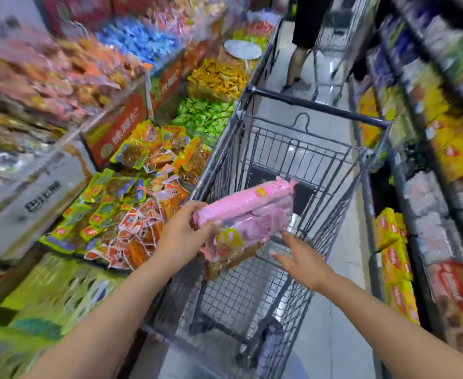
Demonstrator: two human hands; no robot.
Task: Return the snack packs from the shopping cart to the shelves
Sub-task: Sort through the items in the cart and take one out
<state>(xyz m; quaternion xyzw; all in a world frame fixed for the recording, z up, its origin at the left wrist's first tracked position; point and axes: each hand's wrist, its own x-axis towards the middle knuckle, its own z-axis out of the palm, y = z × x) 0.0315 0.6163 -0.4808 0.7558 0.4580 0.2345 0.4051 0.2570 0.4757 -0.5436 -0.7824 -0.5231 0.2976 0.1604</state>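
Pink, partly clear plastic snack pack [248, 214] up over grey wire shopping cart [293, 149], gripped at its near end by left hand [182, 233]. Right hand [301, 258] just below pack, fingers spread, grasping nothing. Bins of small wrapped snacks [148, 170] left of cart.

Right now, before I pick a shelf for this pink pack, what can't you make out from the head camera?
- Pink pack, gripped by the left hand: label print smeared by motion blur.
- Shopping cart floor: partly hidden behind the pack and the open right hand.
- Left bins: blurred, so no matching pink packs can be identified.
- Right shelves: blurred, cut by the edge.
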